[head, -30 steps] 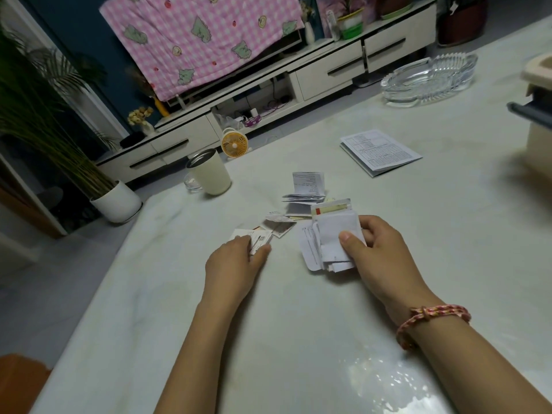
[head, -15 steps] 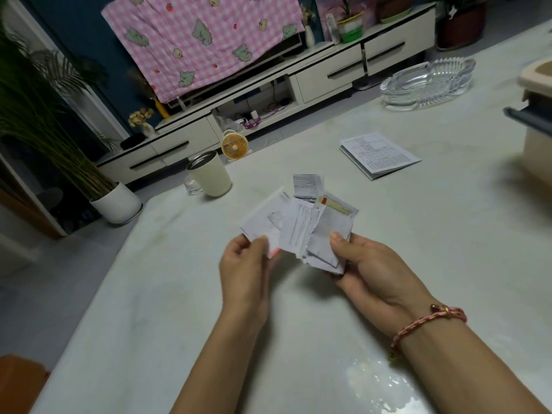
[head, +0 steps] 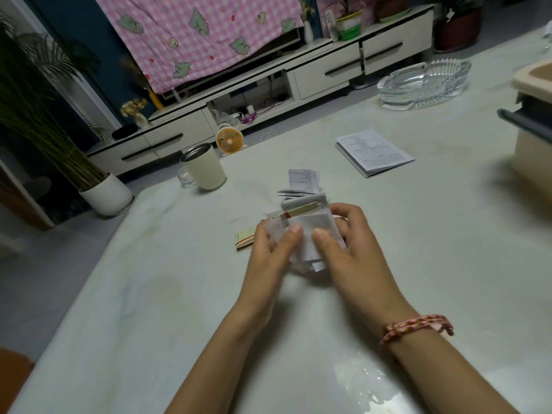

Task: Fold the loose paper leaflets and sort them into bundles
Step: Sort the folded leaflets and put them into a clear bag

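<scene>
At mid-table (head: 167,294), near edge side: both my hands on one bundle (head: 310,221) of folded leaflets. Left hand (head: 268,258) grasps its left side, thumb flat on the front sheet, fingers hidden behind. Right hand (head: 349,258) grasps the right side, thumb on the front beside the left thumb, fingers curled round the top right corner. Bundle is upright, tilted a bit toward me, with a shadow on the table below it; can't tell if its lower edge touches. Top piece has a red-and-yellow stripe. Sheets are uneven, a few ends poke out at the bottom. Blurred, so no sheet count.

Yellowish leaflet (head: 243,242) lies flat on the table just left of my left hand, partly hidden by it. Small pile (head: 302,182) of folded printed leaflets sits just behind the bundle, one standing up. Booklet (head: 373,152) lies closed, well apart, far right of the pile.

Braided bracelet (head: 418,327) on my right wrist. Mug (head: 204,168) stands at the far left edge, glass ashtray (head: 424,83) at the far right. Beige box (head: 534,121) is cut off at the right edge. Off the table: small fan (head: 229,141) and white plant pot (head: 107,194).
</scene>
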`<state>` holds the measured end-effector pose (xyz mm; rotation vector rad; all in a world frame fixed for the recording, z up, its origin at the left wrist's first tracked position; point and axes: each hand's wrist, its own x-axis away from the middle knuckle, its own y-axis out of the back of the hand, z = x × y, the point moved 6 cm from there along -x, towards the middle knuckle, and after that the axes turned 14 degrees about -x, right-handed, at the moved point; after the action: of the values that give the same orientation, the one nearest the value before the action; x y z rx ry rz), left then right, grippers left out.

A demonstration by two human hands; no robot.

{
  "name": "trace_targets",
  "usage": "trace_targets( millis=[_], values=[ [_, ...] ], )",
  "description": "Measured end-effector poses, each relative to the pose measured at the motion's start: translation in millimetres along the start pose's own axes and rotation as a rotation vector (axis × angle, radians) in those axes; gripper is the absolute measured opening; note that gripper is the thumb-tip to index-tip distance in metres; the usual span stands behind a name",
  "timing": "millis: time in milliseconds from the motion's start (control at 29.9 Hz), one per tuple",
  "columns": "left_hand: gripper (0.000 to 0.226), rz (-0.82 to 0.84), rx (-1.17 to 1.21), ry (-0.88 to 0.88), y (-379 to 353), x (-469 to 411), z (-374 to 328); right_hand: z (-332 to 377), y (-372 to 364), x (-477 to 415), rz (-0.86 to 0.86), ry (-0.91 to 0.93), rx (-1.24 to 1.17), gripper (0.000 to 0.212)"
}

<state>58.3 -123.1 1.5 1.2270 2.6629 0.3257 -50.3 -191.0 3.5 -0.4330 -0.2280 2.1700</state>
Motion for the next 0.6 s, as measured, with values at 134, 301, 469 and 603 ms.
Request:
trace_targets(
  millis=[134,301,469,603],
  values=[
    [0.037,-0.001,-0.073,-0.078,-8,2,5,-7,-10,5,0.076,0.096,0.403,0.037],
    [0.026,0.110,-0.184,-0.175,-19,5,7,-17,-5,2,0.178,-0.018,0.853,0.044],
    [0.029,0.003,-0.167,-0.251,-15,4,9,-16,0,4,0.102,-0.078,0.599,0.026],
    [0.026,-0.129,-0.184,-0.327,-12,4,1,-11,11,2,-0.056,-0.009,0.370,0.022]
  ],
)
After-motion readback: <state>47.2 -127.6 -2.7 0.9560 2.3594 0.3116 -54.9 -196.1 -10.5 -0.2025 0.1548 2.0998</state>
